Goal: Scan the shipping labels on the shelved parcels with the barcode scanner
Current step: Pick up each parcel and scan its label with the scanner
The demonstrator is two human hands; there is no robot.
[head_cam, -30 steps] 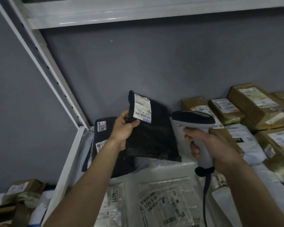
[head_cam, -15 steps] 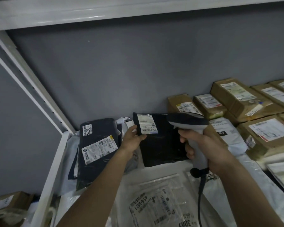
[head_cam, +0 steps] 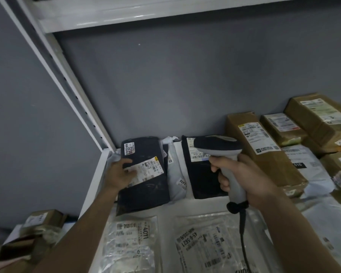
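Observation:
My right hand point(head_cam: 248, 178) grips the handle of the grey barcode scanner point(head_cam: 217, 145). Its dark head points left and hangs over the white label point(head_cam: 194, 154) of a black parcel point(head_cam: 203, 178) lying flat at the back of the shelf. Left of it lies a dark navy parcel point(head_cam: 146, 186) with a "3200" sticker and a white shipping label point(head_cam: 152, 168). My left hand point(head_cam: 119, 173) rests on that parcel's left edge, fingers laid across part of the label.
Brown taped boxes point(head_cam: 264, 154) with labels are stacked at the right, with a grey poly bag point(head_cam: 307, 164) in front. Clear bagged parcels point(head_cam: 130, 243) lie at the shelf's front. The white shelf upright point(head_cam: 67, 85) rises at left. The scanner cable point(head_cam: 244, 243) hangs down.
My left hand let go of the black parcel, which now lies flat, and moved left onto the navy parcel. The scanner stayed over the black parcel's label.

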